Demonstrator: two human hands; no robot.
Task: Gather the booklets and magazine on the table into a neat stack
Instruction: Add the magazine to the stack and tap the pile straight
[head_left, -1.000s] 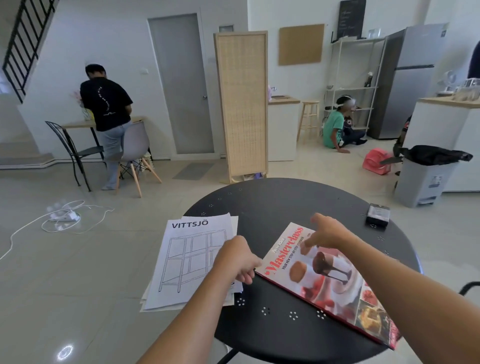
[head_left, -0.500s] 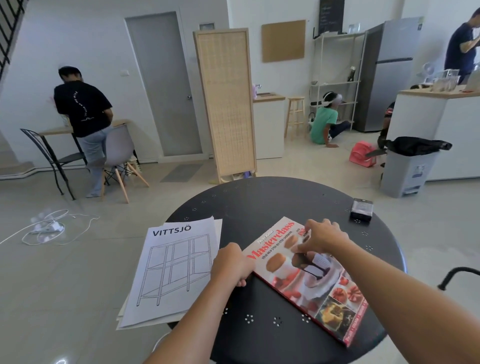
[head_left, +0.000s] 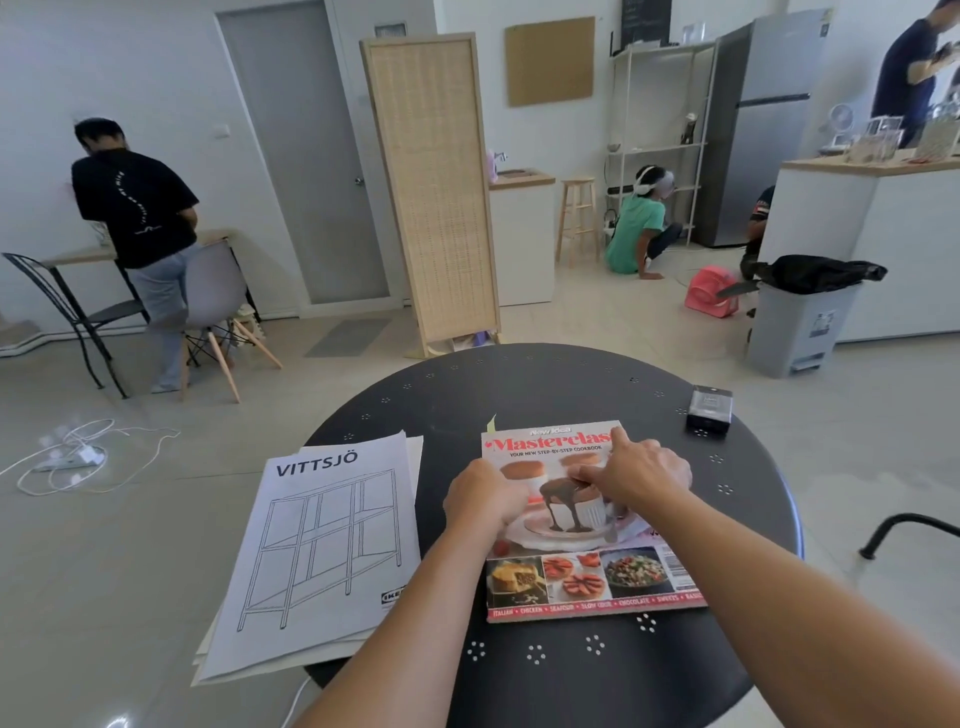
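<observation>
A red Masterclass cookbook magazine (head_left: 592, 577) lies squared up in the middle of the round black table (head_left: 571, 670). My left hand (head_left: 483, 496) rests curled on its left edge. My right hand (head_left: 641, 475) presses flat on the cover, index finger pointing at the title. To the left, white VITTSJÖ booklets (head_left: 322, 551) sit in a loose pile, hanging over the table's left rim. They lie a little apart from the magazine.
A small black box (head_left: 709, 410) sits at the table's far right. A black chair frame (head_left: 909, 530) stands right of the table. White cables (head_left: 78, 457) lie on the floor at left. A grey bin (head_left: 795, 332), a rattan screen (head_left: 431, 187) and several people are farther off.
Both hands have turned the magazine from a slant to square with me and slid it left, closer to the booklets. My left hand moved from the booklets' edge onto the magazine.
</observation>
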